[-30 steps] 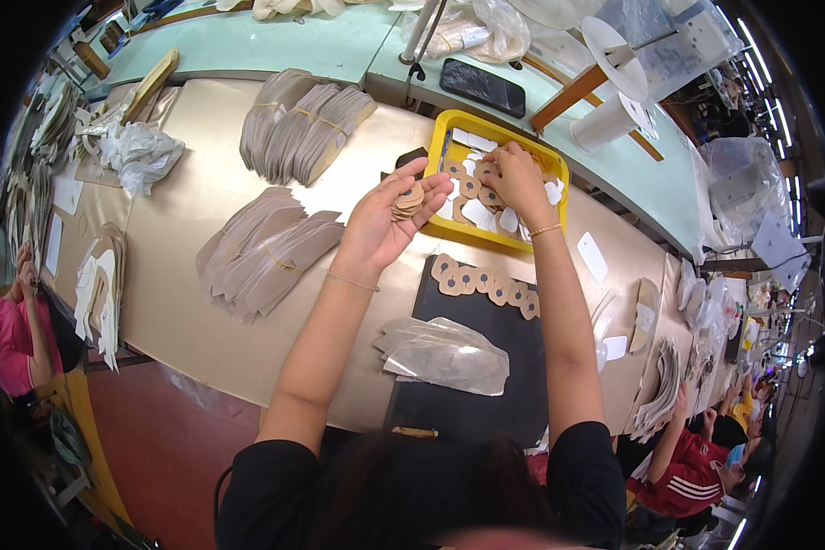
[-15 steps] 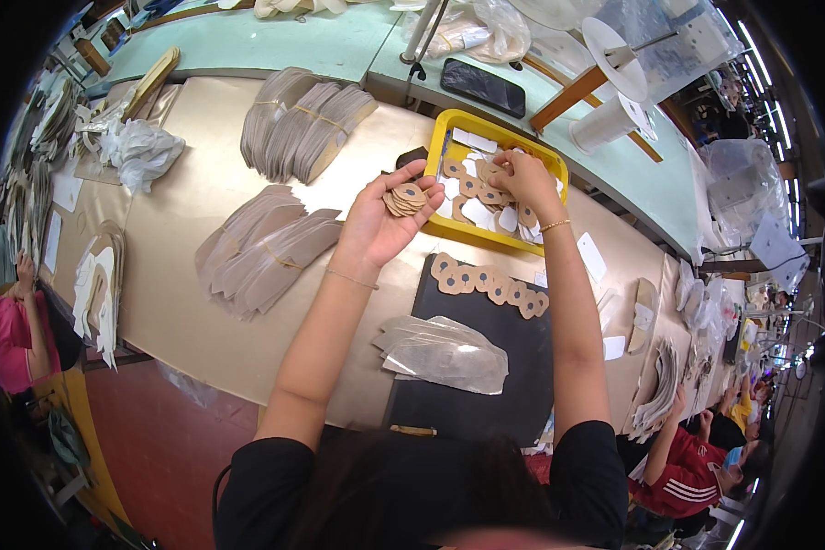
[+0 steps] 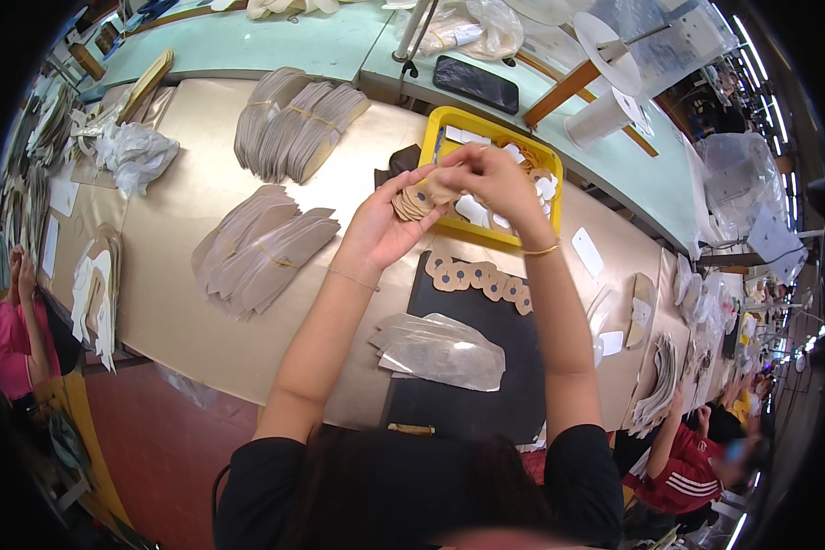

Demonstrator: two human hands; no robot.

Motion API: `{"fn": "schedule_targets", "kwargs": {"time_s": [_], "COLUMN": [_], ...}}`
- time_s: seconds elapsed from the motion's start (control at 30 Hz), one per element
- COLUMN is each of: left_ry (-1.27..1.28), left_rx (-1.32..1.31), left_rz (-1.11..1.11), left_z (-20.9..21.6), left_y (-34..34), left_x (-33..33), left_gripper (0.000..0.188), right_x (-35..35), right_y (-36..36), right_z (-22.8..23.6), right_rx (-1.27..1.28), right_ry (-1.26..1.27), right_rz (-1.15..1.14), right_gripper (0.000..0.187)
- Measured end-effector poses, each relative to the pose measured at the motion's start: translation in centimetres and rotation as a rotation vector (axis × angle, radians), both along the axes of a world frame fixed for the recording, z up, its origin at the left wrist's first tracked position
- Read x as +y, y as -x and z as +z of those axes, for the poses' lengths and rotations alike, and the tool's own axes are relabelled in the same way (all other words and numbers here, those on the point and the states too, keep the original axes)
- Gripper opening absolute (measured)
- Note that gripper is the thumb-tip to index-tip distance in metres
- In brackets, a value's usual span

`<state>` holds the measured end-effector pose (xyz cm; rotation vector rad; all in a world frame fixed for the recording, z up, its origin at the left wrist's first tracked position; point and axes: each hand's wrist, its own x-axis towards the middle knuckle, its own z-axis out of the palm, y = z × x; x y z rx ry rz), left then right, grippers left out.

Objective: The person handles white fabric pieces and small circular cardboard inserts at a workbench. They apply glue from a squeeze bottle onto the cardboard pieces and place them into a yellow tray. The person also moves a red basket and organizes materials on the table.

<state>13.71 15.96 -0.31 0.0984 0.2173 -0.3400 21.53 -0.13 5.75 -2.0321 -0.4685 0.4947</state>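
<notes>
My left hand (image 3: 376, 225), palm up, holds a small stack of tan cut pieces (image 3: 416, 203), each with a dark round spot. My right hand (image 3: 495, 183) meets it from the right, fingertips pinching another tan piece (image 3: 442, 186) against the stack. Both hands are over the near left side of a yellow tray (image 3: 493, 236), which holds white pieces, more tan ones and orange rubber bands. Below the hands, a row of overlapping tan spotted pieces (image 3: 478, 276) lies along the top of a black board (image 3: 522, 394). Clear plastic-like sheets (image 3: 442, 351) rest on that board.
Banded bundles of grey-beige cut pieces (image 3: 298, 124) and a second bundle pile (image 3: 261, 243) lie at the left. A phone (image 3: 476, 82) and a thread spool (image 3: 600, 121) are on the green table behind the tray. Co-workers sit at both sides.
My right hand has come up from inside the tray, moving left to the stack in my left hand with a tan piece. The left hand stays nearly in place.
</notes>
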Motion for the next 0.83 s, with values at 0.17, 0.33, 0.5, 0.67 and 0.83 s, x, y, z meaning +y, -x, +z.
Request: {"fn": "schedule_targets", "kwargs": {"time_s": [0.17, 0.33, 0.5, 0.67, 0.83], "left_ry": [-0.003, -0.084, -0.114, -0.089, -0.058], "left_rx": [-0.056, -0.042, -0.09, -0.005, 0.02], "left_rz": [-0.031, 0.02, 0.016, 0.098, 0.114], "left_z": [0.3, -0.5, -0.4, 0.3, 0.4], "left_y": [0.1, -0.1, 0.1, -0.1, -0.3], "left_x": [0.2, 1.4, 1.4, 1.4, 1.6], "left_gripper": [0.035, 0.032, 0.033, 0.037, 0.037], "right_x": [1.7, -2.5, -2.4, -1.7, -0.9], "right_y": [1.5, -1.4, -2.0, -2.3, -4.5], "right_z": [0.2, 0.3, -3.9, -4.1, -3.5], "right_rx": [-0.257, -0.418, -0.401, -0.309, -0.224], "right_ry": [-0.008, 0.374, 0.517, 0.569, 0.445], "right_rz": [0.015, -0.096, -0.039, -0.05, -0.034], "right_gripper": [0.02, 0.027, 0.028, 0.03, 0.032]}}
